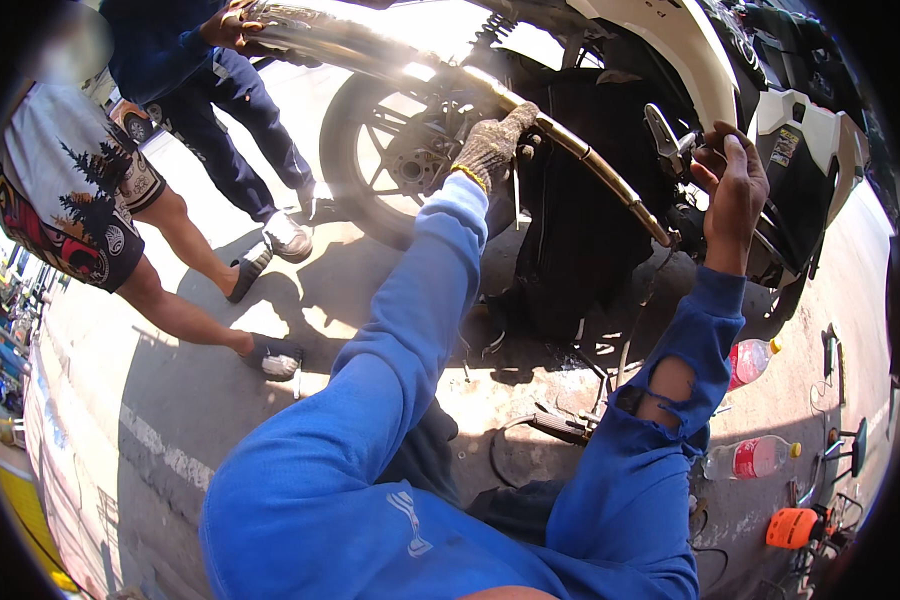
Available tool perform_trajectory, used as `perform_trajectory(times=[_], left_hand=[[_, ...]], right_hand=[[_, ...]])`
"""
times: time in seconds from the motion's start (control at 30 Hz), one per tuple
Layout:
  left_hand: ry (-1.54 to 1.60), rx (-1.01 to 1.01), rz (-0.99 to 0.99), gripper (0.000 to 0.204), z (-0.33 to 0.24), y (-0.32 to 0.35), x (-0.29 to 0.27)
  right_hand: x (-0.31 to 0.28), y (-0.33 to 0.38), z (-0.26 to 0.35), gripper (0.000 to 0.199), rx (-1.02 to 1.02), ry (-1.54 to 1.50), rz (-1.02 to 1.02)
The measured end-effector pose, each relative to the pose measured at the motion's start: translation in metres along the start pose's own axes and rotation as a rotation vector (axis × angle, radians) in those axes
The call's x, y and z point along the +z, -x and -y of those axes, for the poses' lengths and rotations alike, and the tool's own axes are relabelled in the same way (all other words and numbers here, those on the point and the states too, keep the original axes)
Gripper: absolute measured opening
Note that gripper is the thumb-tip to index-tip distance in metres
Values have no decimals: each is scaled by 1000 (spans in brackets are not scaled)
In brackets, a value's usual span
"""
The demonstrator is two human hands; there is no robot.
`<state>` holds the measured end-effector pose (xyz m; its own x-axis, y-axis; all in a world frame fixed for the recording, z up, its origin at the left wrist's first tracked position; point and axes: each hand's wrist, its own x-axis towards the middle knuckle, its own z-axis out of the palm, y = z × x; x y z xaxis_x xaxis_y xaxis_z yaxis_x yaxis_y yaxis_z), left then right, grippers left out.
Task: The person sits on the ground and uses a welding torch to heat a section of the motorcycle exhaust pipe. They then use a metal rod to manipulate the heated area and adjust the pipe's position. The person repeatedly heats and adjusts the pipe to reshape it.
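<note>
Closest to us is our blue sweatshirt (310, 460), cut off by the lower edge, its right sleeve torn open. Our left hand (492, 145), in a knitted glove, has its fingers closed around the exhaust pipe (576, 148); their far side is hidden behind the metal. Our bare right hand (735, 195) is raised beside the motorcycle's white bodywork (785, 125), fingers bent and thumb up; we cannot tell how far they are parted or whether they pinch anything small.

The pipe slants across the view, its lower end left of our right wrist, its upper part meeting the silver muffler (345, 42), where glare washes out the joint. A co-worker's hand (232, 28) is at the muffler's far end; that person's head is out of view. The wheel (410, 165) sits behind, partly covered by our glove. Black cloth (590, 230) with a zip hides much below the pipe. Another person in patterned shorts (55, 230) stands at left, a pale blur above. Two red-labelled bottles (755, 458) lie on the ground, one partly behind our sleeve.
</note>
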<state>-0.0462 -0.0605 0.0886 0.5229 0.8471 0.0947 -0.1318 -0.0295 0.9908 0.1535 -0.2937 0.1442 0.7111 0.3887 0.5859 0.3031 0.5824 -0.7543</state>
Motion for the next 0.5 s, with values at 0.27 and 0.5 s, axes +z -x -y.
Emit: perform_trajectory(times=[0.27, 0.5], left_hand=[[-879, 418, 4, 49, 26, -34, -30], [-1302, 992, -49, 82, 25, -24, -25]], right_hand=[[10, 1, -11, 29, 19, 144, 63], [6, 3, -53, 35, -178, 603, 275]])
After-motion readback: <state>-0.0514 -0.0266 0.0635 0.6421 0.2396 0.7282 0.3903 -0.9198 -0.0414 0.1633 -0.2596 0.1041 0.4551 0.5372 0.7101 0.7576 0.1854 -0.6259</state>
